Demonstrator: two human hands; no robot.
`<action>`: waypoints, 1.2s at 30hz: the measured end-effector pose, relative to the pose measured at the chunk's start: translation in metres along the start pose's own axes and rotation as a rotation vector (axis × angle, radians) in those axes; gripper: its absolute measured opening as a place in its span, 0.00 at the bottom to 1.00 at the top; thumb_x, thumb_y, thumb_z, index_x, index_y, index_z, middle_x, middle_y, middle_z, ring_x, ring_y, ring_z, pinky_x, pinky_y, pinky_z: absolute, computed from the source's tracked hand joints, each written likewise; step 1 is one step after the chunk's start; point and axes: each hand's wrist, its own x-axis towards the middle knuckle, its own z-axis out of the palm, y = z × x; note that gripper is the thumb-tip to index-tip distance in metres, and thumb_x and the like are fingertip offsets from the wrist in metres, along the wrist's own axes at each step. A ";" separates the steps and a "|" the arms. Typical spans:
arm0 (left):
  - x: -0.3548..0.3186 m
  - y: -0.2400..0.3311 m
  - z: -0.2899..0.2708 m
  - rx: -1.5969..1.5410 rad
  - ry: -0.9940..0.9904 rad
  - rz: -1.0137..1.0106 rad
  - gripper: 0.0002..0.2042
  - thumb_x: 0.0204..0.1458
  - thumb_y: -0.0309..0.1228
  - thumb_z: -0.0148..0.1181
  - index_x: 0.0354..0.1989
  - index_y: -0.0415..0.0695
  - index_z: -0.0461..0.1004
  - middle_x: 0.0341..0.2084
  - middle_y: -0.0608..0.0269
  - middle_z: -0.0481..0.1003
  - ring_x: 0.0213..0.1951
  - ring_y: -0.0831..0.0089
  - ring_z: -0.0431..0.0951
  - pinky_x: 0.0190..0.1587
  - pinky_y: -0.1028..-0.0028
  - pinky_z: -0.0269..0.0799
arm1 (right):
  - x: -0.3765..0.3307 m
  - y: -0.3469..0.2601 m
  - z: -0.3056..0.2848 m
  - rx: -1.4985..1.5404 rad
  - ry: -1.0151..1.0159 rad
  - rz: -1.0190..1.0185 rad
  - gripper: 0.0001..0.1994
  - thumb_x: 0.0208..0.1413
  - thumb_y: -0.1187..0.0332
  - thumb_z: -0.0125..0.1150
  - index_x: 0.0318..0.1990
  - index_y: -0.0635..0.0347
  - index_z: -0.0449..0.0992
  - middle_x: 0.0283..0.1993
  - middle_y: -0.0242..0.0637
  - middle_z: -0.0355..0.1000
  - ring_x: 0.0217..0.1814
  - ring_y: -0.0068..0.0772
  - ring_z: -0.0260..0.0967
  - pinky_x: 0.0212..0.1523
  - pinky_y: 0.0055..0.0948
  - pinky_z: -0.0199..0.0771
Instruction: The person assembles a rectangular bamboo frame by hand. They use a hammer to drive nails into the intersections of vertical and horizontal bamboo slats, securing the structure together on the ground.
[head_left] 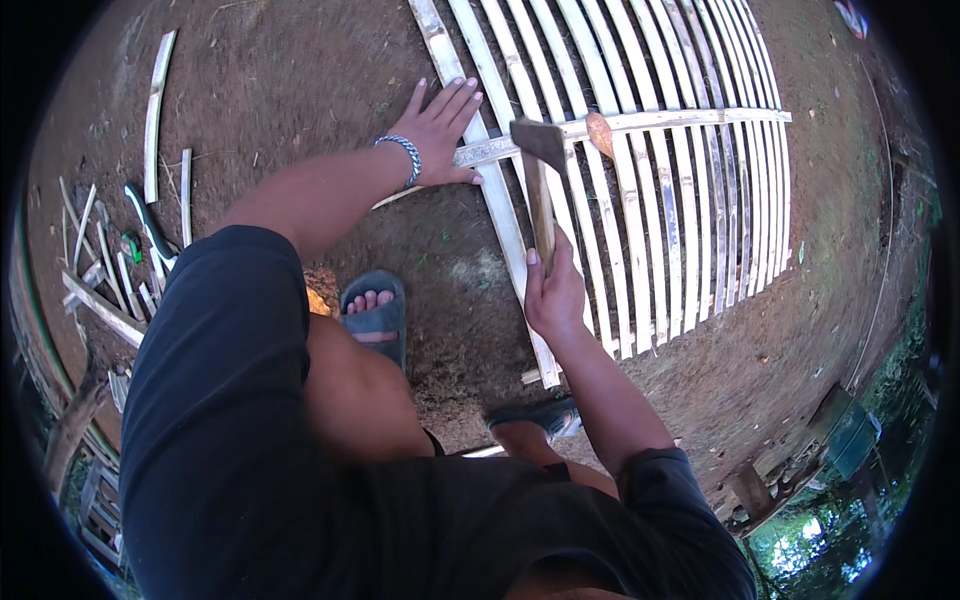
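Observation:
My left hand (435, 135) lies with fingers spread on the outermost bamboo slat (507, 225), where it meets a crosspiece (485, 151). My right hand (557, 290) grips the wooden handle of a hammer (538, 145) with a dark, blocky metal head. That head is over the crosspiece, just right of my left hand; whether it touches the bamboo I cannot tell. Many pale slats run side by side across the crosspiece, forming a bamboo panel (665, 190) on the ground. A brown dry leaf (599, 134) rests on it.
Loose bamboo strips (156, 120) and offcuts (105, 300) lie on the dirt at left, beside a curved tool with a dark and pale green handle (146, 222). My sandalled feet (376, 315) stand close to the panel's near left side. Greenery and a dark green object (852, 440) are at lower right.

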 end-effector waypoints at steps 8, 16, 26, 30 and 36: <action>0.004 0.000 -0.002 -0.003 -0.043 -0.008 0.62 0.50 0.77 0.50 0.80 0.40 0.36 0.81 0.53 0.33 0.81 0.59 0.30 0.78 0.41 0.26 | 0.036 0.015 0.005 -0.298 -0.319 0.217 0.26 0.68 0.68 0.53 0.70 0.61 0.56 0.48 0.63 0.77 0.44 0.68 0.78 0.45 0.59 0.78; 0.004 -0.003 0.005 -0.006 0.020 0.001 0.62 0.50 0.77 0.50 0.80 0.40 0.37 0.81 0.52 0.35 0.81 0.59 0.31 0.78 0.40 0.28 | 0.021 0.006 0.002 -0.042 -0.010 -0.008 0.26 0.67 0.69 0.55 0.70 0.61 0.58 0.43 0.63 0.78 0.42 0.69 0.78 0.45 0.59 0.77; 0.002 0.001 0.004 -0.018 -0.032 -0.009 0.62 0.50 0.77 0.50 0.80 0.41 0.35 0.81 0.51 0.34 0.81 0.56 0.30 0.77 0.38 0.28 | 0.030 -0.015 -0.016 -0.061 -0.181 0.137 0.26 0.67 0.67 0.56 0.70 0.57 0.58 0.43 0.62 0.78 0.44 0.66 0.78 0.42 0.58 0.78; 0.004 -0.002 0.001 -0.011 -0.058 -0.009 0.62 0.50 0.75 0.53 0.80 0.41 0.35 0.81 0.50 0.32 0.81 0.56 0.29 0.77 0.38 0.28 | 0.025 -0.010 -0.011 -0.109 -0.002 -0.238 0.31 0.63 0.70 0.61 0.72 0.53 0.58 0.41 0.50 0.76 0.37 0.59 0.77 0.36 0.53 0.78; 0.005 -0.002 0.001 0.019 -0.084 -0.005 0.62 0.49 0.72 0.57 0.80 0.41 0.34 0.81 0.50 0.30 0.81 0.55 0.28 0.77 0.39 0.28 | 0.030 -0.003 -0.019 -0.191 -0.072 -0.389 0.31 0.62 0.73 0.61 0.72 0.53 0.59 0.47 0.51 0.75 0.37 0.55 0.78 0.34 0.48 0.79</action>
